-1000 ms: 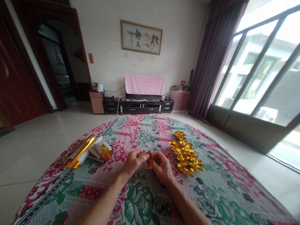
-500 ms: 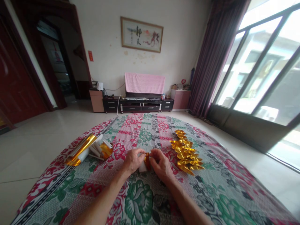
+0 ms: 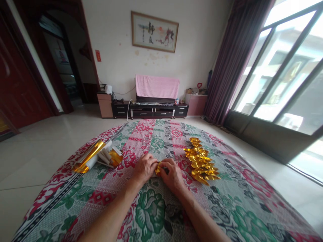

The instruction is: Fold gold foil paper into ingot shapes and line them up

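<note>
Between my two hands, low over the patterned cloth, is a small piece of gold foil paper [image 3: 158, 168]. My left hand [image 3: 145, 168] grips its left side with closed fingers. Thumb and fingers of my right hand [image 3: 171, 173] pinch its right side. To the right lies a cluster of several folded gold foil pieces [image 3: 202, 162] with pointed ends. On the left, a stack of gold and white foil sheets [image 3: 88, 158] rests beside some loose, partly curled sheets [image 3: 112, 156].
A flowered cloth [image 3: 151, 211] covers the round table. Beyond it stand a black low cabinet [image 3: 152, 112] and a pink towel [image 3: 157, 86] draped over a screen. A purple curtain [image 3: 227, 67] and windows are on the right.
The foil between my hands is now more compact, and the white part below it no longer shows. My fingers have drawn closer round it. The view has shifted slightly.
</note>
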A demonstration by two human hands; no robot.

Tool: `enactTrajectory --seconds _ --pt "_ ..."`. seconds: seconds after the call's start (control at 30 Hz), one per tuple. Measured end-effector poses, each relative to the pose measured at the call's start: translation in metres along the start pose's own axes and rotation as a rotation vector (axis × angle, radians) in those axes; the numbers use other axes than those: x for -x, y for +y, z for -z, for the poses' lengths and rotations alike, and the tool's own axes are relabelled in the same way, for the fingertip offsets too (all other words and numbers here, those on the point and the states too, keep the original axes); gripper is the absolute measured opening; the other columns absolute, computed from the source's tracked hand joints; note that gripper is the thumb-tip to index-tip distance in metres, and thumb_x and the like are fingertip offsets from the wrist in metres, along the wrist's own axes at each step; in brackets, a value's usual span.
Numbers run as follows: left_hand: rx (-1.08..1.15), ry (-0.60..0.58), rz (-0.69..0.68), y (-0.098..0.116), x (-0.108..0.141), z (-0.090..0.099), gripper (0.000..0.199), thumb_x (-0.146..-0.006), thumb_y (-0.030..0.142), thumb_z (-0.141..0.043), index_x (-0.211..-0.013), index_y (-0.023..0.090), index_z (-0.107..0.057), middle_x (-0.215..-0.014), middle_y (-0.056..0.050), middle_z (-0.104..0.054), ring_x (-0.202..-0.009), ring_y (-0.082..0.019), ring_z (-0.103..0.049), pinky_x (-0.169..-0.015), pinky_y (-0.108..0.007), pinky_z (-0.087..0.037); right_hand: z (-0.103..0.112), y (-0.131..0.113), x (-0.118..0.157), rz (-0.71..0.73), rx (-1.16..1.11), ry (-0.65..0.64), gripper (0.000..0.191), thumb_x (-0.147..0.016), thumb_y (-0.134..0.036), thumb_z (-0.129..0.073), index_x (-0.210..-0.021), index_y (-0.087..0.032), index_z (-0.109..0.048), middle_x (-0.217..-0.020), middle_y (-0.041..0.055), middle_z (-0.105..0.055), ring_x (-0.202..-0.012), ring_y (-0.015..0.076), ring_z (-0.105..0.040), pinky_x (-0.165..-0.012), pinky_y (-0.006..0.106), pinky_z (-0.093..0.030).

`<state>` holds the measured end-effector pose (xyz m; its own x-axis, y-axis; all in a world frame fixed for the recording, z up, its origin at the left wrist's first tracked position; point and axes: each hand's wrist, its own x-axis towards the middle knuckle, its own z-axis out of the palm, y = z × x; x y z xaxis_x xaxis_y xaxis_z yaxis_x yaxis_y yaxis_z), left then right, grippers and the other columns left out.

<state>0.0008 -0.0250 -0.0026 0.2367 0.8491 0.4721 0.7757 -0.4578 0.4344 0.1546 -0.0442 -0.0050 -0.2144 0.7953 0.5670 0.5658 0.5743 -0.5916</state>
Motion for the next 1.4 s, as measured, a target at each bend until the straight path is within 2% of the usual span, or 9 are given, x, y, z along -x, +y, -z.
enactTrajectory --seconds 0.13,0.3,0.47,0.63,0.83,1.0,1.4 --pt "-0.076 -0.003 0.013 0.001 0.001 0.0 0.02 -0.083 0.028 -0.05 -0.088 0.023 -0.069 -0.088 -0.005 -0.057 -0.087 -0.018 -0.05 -0.082 -0.03 -0.04 -0.002 0.001 0.001 0.037 0.038 -0.062 0.018 -0.077 -0.012 -0.05 -0.079 -0.02 -0.067 -0.089 0.0045 -0.062 -0.087 0.0164 -0.056 -0.082 0.029 -0.042" --pt "-0.047 0.031 0.012 -0.005 0.0 -0.004 0.024 -0.081 0.027 -0.053 -0.101 0.019 -0.065 -0.094 -0.007 -0.059 -0.091 -0.019 -0.052 -0.086 -0.031 -0.041 -0.003 0.0 0.002 0.039 0.095 -0.082 0.017 -0.078 -0.014 -0.051 -0.08 -0.02 -0.067 -0.088 0.0046 -0.063 -0.086 0.0164 -0.056 -0.082 0.029 -0.041" --pt "0.031 0.085 -0.03 -0.007 0.001 -0.004 0.016 -0.079 0.021 -0.054 -0.086 0.02 -0.068 -0.094 -0.005 -0.059 -0.09 -0.017 -0.053 -0.085 -0.029 -0.043 -0.002 -0.002 0.002 0.036 0.108 -0.099 0.017 -0.078 -0.013 -0.051 -0.078 -0.02 -0.066 -0.087 0.0037 -0.063 -0.086 0.016 -0.055 -0.083 0.029 -0.04" --pt "0.049 -0.018 -0.09 -0.008 0.004 0.0 0.012 -0.074 0.021 -0.059 -0.079 0.021 -0.07 -0.091 -0.003 -0.06 -0.088 -0.015 -0.054 -0.083 -0.027 -0.045 -0.003 0.001 0.002 0.04 0.092 -0.092 0.019 -0.079 -0.012 -0.049 -0.079 -0.02 -0.067 -0.088 0.0039 -0.063 -0.086 0.0161 -0.055 -0.082 0.029 -0.041" --pt "0.068 -0.115 -0.101 -0.01 0.005 0.007 0.015 -0.073 0.021 -0.058 -0.082 0.023 -0.07 -0.094 -0.002 -0.059 -0.092 -0.016 -0.053 -0.085 -0.027 -0.044 -0.002 0.003 0.0 0.018 0.066 -0.076 0.018 -0.077 -0.012 -0.05 -0.078 -0.019 -0.067 -0.088 0.005 -0.064 -0.084 0.0166 -0.057 -0.079 0.029 -0.043" --pt "0.073 -0.12 -0.114 -0.01 0.006 0.008 0.016 -0.072 0.021 -0.06 -0.085 0.024 -0.069 -0.096 -0.001 -0.058 -0.093 -0.016 -0.053 -0.087 -0.028 -0.043 0.003 0.007 -0.001 0.056 0.084 -0.102 0.018 -0.074 -0.011 -0.053 -0.082 -0.02 -0.066 -0.095 0.0043 -0.064 -0.092 0.0176 -0.056 -0.088 0.032 -0.039" --pt "0.086 -0.109 -0.142 -0.014 0.007 0.006 0.017 -0.073 0.021 -0.062 -0.089 0.023 -0.068 -0.097 -0.002 -0.059 -0.094 -0.016 -0.054 -0.086 -0.027 -0.043 0.01 0.005 0.0 0.116 0.199 -0.165 0.016 -0.078 -0.016 -0.053 -0.089 -0.02 -0.063 -0.1 0.0047 -0.061 -0.094 0.0177 -0.053 -0.087 0.032 -0.038"
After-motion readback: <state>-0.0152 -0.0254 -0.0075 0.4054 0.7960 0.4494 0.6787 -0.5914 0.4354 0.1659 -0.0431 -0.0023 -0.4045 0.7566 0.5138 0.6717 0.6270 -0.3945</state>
